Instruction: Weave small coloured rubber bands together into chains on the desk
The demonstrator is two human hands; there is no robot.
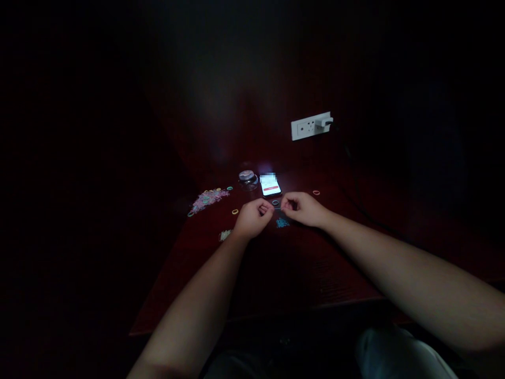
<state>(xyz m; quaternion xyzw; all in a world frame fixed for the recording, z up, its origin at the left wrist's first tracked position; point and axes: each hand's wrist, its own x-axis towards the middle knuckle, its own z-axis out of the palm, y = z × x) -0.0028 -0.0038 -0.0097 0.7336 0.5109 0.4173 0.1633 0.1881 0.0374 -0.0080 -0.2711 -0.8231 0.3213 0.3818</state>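
Both my hands meet over the middle of a dark red table (276,273). My left hand (252,217) and my right hand (302,208) are each closed in a pinch, and a thin dark strand (277,209) stretches between their fingertips. Just below my right hand lies a small blue cluster of bands (282,223). A pile of pastel rubber bands (209,199) lies to the left of my left hand. A small pale cluster (225,235) lies by my left wrist.
A lit phone (270,186) lies behind my hands, with a round clear spool (247,176) to its left. Loose rings: yellow (235,211), orange (316,192), dark (275,202). A white wall socket with a plugged charger (311,126) sits behind, its cable running down right. Surroundings are very dark.
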